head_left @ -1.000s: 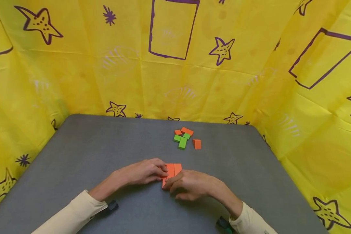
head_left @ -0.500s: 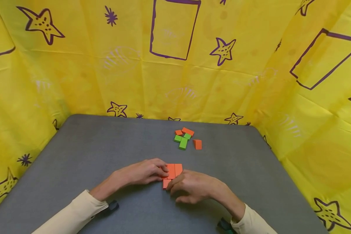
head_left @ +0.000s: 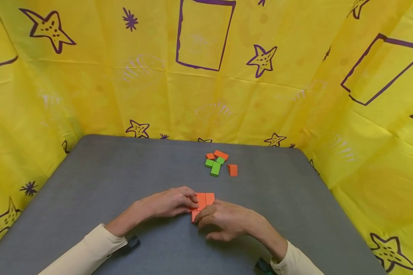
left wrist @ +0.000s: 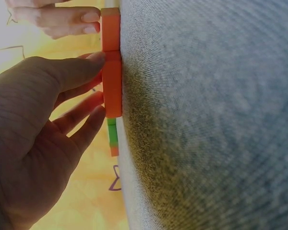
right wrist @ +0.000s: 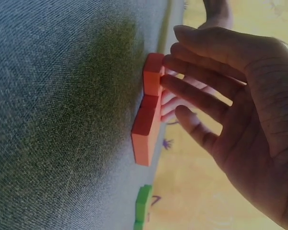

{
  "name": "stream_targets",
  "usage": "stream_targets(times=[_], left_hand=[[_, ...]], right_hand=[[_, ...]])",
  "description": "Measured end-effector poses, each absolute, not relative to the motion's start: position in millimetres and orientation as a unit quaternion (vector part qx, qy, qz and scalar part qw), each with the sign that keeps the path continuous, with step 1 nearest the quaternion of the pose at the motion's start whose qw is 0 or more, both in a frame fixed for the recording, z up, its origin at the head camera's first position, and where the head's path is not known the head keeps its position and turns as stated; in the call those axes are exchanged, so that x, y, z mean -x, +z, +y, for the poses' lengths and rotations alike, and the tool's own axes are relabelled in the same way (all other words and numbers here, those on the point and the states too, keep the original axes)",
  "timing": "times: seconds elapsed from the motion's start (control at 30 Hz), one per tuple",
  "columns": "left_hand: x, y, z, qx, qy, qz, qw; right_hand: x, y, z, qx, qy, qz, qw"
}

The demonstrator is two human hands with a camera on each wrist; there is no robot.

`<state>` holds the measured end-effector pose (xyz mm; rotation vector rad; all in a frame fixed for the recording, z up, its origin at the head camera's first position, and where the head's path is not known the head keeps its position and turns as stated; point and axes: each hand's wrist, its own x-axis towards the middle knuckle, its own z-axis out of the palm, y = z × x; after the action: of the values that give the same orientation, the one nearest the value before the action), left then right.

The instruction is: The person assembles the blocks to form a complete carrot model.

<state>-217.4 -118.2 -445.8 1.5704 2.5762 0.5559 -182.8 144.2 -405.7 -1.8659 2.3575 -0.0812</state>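
Observation:
Several flat orange blocks (head_left: 201, 199) lie edge to edge on the grey table, with one smaller orange block (head_left: 194, 216) at their near side. My left hand (head_left: 168, 201) comes from the left, its fingertips on the top of the left blocks and hiding part of them. In the left wrist view its thumb and fingers (left wrist: 89, 124) meet the block's upper face without wrapping round it. From the right, my right hand (head_left: 228, 220) reaches over the near block. Its fairly straight fingers (right wrist: 201, 79) touch that block's top in the right wrist view, thumb held away.
Beyond the hands lie several green blocks (head_left: 215, 168) and orange blocks (head_left: 221, 154) in a loose cluster. A separate orange block (head_left: 232, 170) sits to their right. Yellow patterned cloth (head_left: 206, 103) rises along the table's back and sides.
My right fingertips have shifted slightly over the near orange block, baring it and then covering part of it again. The left hand stays on the blocks.

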Motion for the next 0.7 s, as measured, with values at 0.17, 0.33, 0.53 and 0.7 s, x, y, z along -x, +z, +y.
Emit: stream_targets(times=[0.17, 0.33, 0.53, 0.7], left_hand=[[216.5, -444.7, -117.4, -0.514, 0.181, 0.838, 0.035], [217.9, -445.6, -118.4, -0.524, 0.181, 0.832, 0.023], [218.1, -444.9, -119.8, -0.538, 0.171, 0.825, 0.002], [215.8, -444.2, -118.1, -0.529, 0.171, 0.831, 0.013]], right_hand=[[183.8, -404.1, 143.0, 0.622, -0.038, 0.779, 0.073], [195.1, -393.3, 141.8, 0.599, -0.079, 0.792, 0.087], [248.5, -378.2, 145.3, 0.527, -0.162, 0.834, 0.027], [307.9, -384.1, 148.3, 0.439, -0.214, 0.871, -0.047]])
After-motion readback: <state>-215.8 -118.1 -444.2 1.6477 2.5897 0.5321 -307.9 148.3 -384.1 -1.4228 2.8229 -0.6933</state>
